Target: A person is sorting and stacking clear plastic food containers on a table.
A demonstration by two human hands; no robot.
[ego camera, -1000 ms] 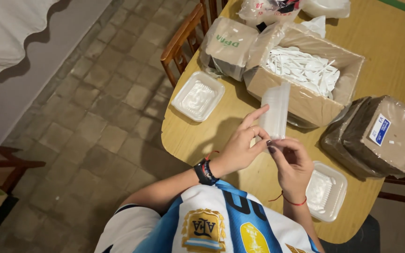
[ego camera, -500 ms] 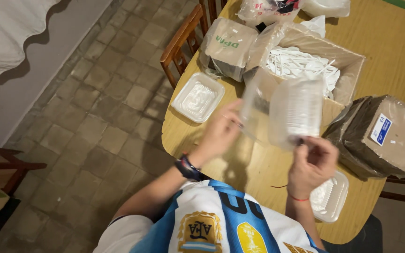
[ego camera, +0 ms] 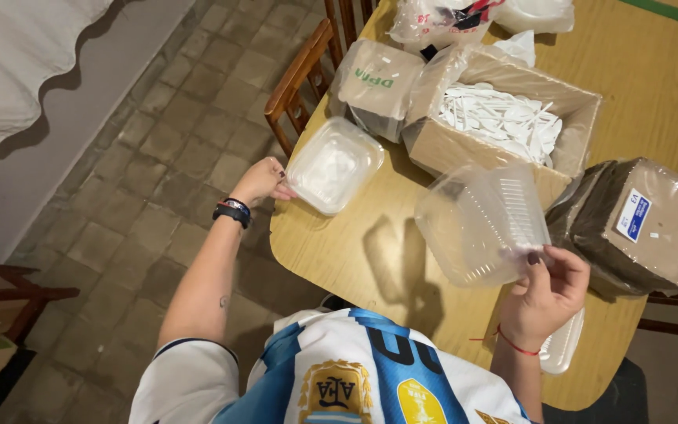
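At a wooden worktop [ego camera: 370,259], the right hand [ego camera: 547,294] pinches one clear hinged container [ego camera: 480,224] aloft while the left hand [ego camera: 263,180] grips another lidded tray [ego camera: 333,165], beside one open cardboard box [ego camera: 504,129] and a blue-labelled brown pack [ego camera: 641,224].

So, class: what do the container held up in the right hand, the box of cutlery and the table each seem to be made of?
Container: thin clear plastic, glossy; the table shows through it.
Box: brown cardboard, matt, flaps open.
Table: probably wood or laminate, smooth, with visible grain.
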